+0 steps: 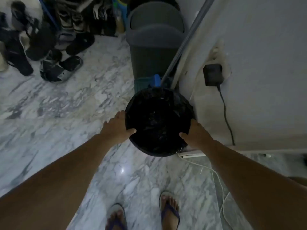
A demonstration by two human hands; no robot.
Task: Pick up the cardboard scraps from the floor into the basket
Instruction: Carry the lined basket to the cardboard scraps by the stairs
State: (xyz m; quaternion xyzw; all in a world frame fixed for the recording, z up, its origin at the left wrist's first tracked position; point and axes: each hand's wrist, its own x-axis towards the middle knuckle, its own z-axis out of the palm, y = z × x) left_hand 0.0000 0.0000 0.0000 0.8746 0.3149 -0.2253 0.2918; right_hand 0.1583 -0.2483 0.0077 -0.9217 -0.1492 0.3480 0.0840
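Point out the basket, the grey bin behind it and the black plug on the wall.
basket (166, 95), head view, far rim with the black liner.
grey bin (149, 62), head view, front wall below the lid.
black plug (213, 74), head view, middle of its body.

Black basket (159, 97), grey-veined white marble floor (66, 105), grey bin (154, 30).
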